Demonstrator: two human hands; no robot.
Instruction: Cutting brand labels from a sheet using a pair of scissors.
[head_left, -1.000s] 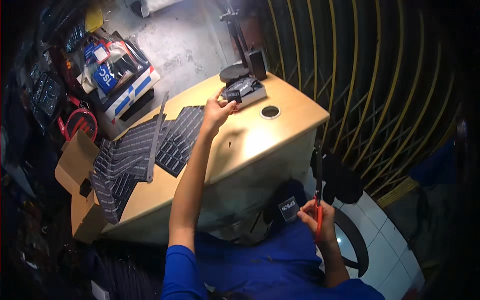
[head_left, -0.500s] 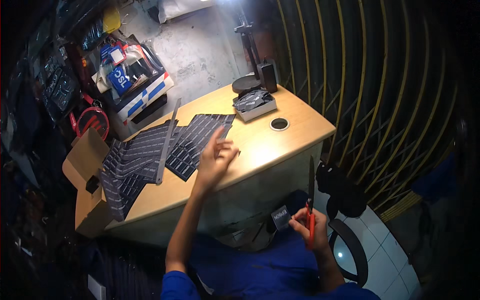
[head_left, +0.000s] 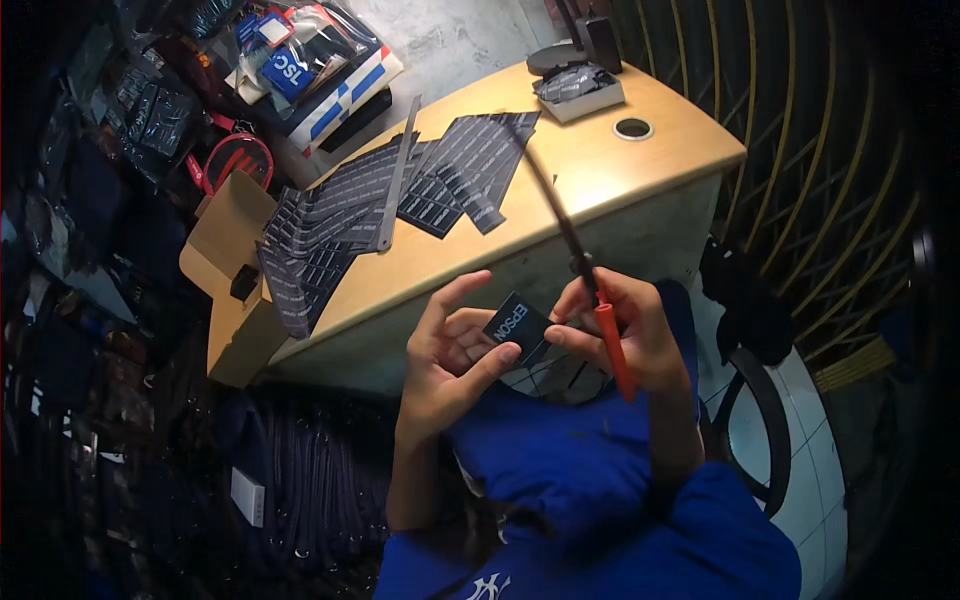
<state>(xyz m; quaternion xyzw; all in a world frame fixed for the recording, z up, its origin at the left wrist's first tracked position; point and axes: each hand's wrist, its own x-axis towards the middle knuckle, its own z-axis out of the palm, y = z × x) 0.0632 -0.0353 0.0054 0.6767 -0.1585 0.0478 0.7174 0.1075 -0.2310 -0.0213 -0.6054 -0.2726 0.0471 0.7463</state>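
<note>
Below the near edge of the wooden desk [head_left: 620, 190], in the head view, both hands meet over the person's lap, which is covered in blue cloth. The left hand [head_left: 450, 365] is partly curled, its thumb and forefinger pinched on a small black card [head_left: 518, 325] with white lettering, while the other fingers fan upward and stay loose. The right hand [head_left: 625, 335] is closed around an orange-handled tool [head_left: 583, 265]; the orange grip runs down past the palm and the long dark shaft slants up and to the left across the desk front. Its thumb and forefinger also touch the right edge of the black card, so the card sits between the two hands, just beside the tool's handle. On the desk lie several dark printed sheets [head_left: 400, 195], overlapping one another, with a long grey ruler [head_left: 397, 170] laid across them. Toward the far right corner stands a small white tray [head_left: 580, 92] holding dark pieces, and near it is a round ring [head_left: 633, 128] set in the desk top. An open cardboard box [head_left: 225, 225] sits at the left end of the desk. A dark round stool [head_left: 745, 400] stands on the tiled floor to the person's right.
</note>
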